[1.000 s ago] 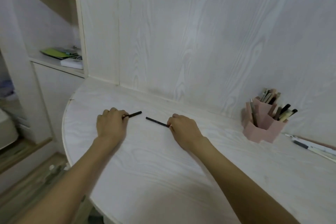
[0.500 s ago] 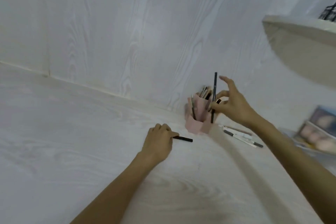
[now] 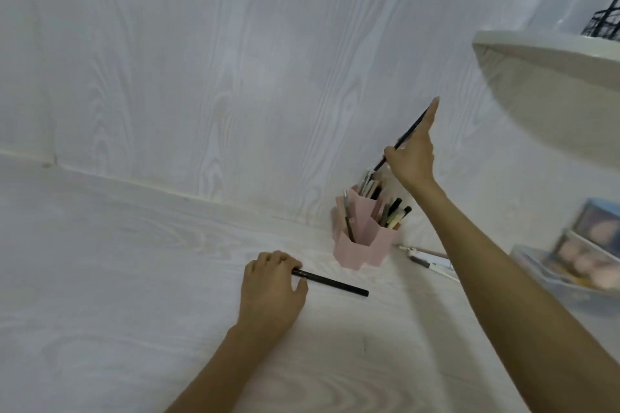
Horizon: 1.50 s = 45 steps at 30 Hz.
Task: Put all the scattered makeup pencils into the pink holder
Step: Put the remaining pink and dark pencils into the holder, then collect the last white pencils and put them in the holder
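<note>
The pink holder (image 3: 364,246) stands on the white table near the wall, with several pencils and brushes sticking out of it. My right hand (image 3: 414,157) is raised above the holder and pinches a thin black pencil (image 3: 406,136) that slants down toward the holder's back compartment, its tip just above the contents. My left hand (image 3: 271,288) rests on the table left of the holder, fingers closed on one end of a second black pencil (image 3: 332,283) that lies flat on the surface.
Two white pens (image 3: 431,261) lie on the table right of the holder, partly behind my right forearm. A blurred clear box with a palette (image 3: 577,265) sits at the right edge. A white shelf (image 3: 550,77) overhangs top right. The wood-grain wall is close behind the holder.
My right hand has risen above the holder and tilted its pencil from upright to slanted. The left hand keeps its pencil on the table. The camera has moved closer.
</note>
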Available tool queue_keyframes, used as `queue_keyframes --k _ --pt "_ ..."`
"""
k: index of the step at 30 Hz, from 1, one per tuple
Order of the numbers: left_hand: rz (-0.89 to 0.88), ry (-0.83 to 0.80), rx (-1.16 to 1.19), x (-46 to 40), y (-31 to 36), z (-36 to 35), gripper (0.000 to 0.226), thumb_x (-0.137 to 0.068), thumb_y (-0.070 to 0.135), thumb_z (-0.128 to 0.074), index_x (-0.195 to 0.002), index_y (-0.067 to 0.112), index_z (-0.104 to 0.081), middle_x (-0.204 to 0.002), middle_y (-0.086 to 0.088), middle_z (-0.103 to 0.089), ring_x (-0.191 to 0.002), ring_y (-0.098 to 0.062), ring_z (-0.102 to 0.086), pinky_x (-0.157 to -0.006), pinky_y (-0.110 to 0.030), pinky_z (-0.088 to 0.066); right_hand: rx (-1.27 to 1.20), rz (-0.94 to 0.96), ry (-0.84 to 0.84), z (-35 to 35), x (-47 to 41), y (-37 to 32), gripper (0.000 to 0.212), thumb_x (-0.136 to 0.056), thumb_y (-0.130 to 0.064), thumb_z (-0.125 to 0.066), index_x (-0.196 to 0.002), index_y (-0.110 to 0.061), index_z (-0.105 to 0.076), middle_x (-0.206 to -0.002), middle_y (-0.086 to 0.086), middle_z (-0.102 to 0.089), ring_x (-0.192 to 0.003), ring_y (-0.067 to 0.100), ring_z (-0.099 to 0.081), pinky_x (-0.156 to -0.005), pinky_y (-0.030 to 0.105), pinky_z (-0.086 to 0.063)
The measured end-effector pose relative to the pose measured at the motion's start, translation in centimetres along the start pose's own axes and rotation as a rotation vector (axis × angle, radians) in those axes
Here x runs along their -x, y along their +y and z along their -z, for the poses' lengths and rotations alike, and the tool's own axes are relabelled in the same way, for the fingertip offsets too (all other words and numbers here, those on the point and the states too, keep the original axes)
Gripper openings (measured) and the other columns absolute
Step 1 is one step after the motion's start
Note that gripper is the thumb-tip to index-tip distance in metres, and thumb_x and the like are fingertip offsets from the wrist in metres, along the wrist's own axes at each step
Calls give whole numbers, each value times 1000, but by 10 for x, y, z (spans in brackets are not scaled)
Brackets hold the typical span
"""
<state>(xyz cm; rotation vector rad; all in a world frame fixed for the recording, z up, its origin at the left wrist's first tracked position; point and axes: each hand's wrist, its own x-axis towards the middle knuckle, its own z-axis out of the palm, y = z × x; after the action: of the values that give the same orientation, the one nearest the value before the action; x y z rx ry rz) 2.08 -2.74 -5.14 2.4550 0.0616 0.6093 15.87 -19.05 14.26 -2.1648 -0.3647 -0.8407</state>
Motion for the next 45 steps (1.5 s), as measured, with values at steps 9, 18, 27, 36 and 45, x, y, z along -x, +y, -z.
queue_keyframes --k 9,18,27,36,45 --pt "34 29 27 0 2 2 37 -90 34 -53 -125 26 -57 -125 12 -58 -120 -10 -45 -102 -23 -26 80 43 -90 -20 21 19 76 -75 -2 -57 -141 -17 -23 -81 -4 -56 -48 9 -45 -53 25 -35" --pt "190 73 5 -2 3 7 35 -87 29 -53 -121 25 -60 -130 9 -56 -125 -13 -42 -107 -28 -24 208 30 -197 -9 24 27 81 -80 -9 -57 -147 -30 -16 -72 14 -64 -62 28 -62 -55 33 -47" --pt "165 79 20 -1 3 8 26 -87 33 -54 -110 29 -65 -122 12 -59 -120 -11 -44 -105 -27 -22 311 150 -270 10 9 11 27 -92 -39 -47 -99 -27 -70 -107 -7 -68 -95 10 -60 -78 30 -40" --pt "44 35 135 1 0 12 12 -83 43 -64 -91 35 -68 -100 19 -65 -104 -5 -55 -100 -28 -30 286 222 -235 24 32 25 35 -100 -29 -36 -128 -18 -54 -134 3 -55 -127 22 -42 -105 35 -29" --pt "39 258 440 6 13 18 7 -84 46 -63 -90 42 -64 -90 35 -62 -86 12 -58 -66 -10 -36 666 -442 -550 65 107 165 56 -100 -37 -32 -149 -14 -18 -159 7 -15 -145 29 -14 -115 49 -15"
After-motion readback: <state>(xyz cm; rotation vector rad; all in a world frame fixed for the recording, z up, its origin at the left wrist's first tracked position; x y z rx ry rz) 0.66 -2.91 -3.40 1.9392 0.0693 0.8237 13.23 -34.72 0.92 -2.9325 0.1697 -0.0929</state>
